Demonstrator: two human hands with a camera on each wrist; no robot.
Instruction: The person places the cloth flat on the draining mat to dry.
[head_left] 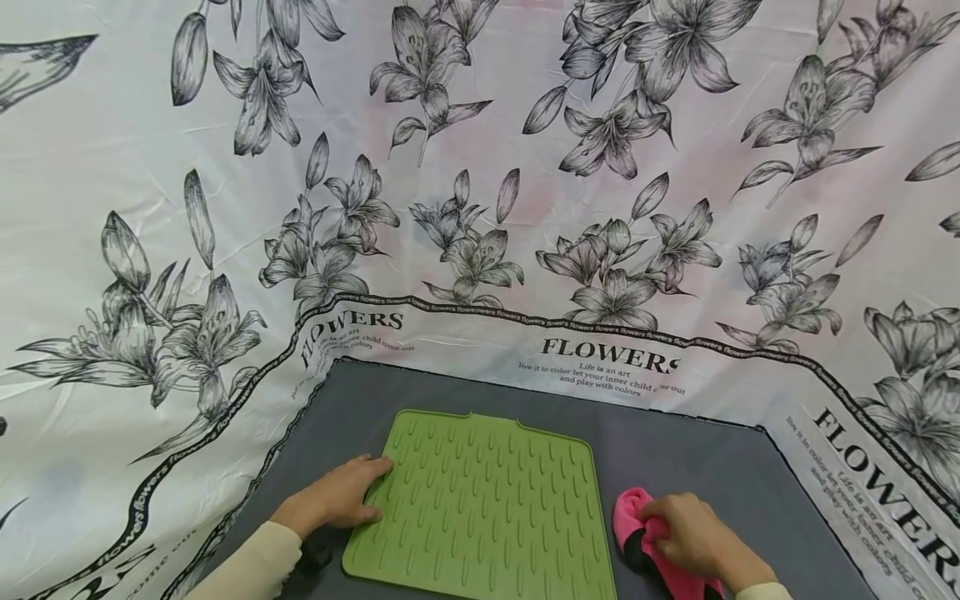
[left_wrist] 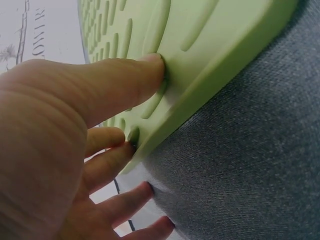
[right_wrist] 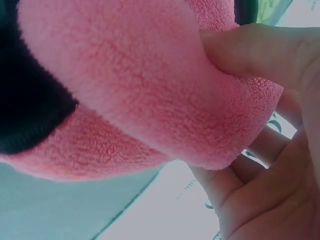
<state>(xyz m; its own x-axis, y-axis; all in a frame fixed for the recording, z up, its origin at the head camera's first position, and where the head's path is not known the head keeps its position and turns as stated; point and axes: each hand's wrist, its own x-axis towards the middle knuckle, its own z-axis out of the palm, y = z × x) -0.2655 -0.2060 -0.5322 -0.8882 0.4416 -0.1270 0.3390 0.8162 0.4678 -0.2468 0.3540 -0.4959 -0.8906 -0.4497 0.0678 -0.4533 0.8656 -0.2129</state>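
Observation:
A green rubbery drying mat (head_left: pixel 480 508) with raised ridges lies flat on the grey table. My left hand (head_left: pixel 341 497) rests at its left edge, fingers spread and fairly straight. In the left wrist view the thumb of that hand (left_wrist: pixel 100 87) touches the ridged top, while two fingers meet the rim and the others lie beyond it. To the right of the mat, my right hand (head_left: pixel 693 533) grips a bunched pink fluffy cloth (head_left: pixel 632 508) with black parts. Close up, the thumb presses on a fold of the pink cloth (right_wrist: pixel 135 85), with fingers behind it.
The grey tabletop (head_left: pixel 675 454) extends around the mat. White fabric printed with black flowers (head_left: pixel 480 258) hangs behind and at both sides, meeting the table's edges. A small dark object (head_left: pixel 313 557), too hidden to identify, shows by the left wrist.

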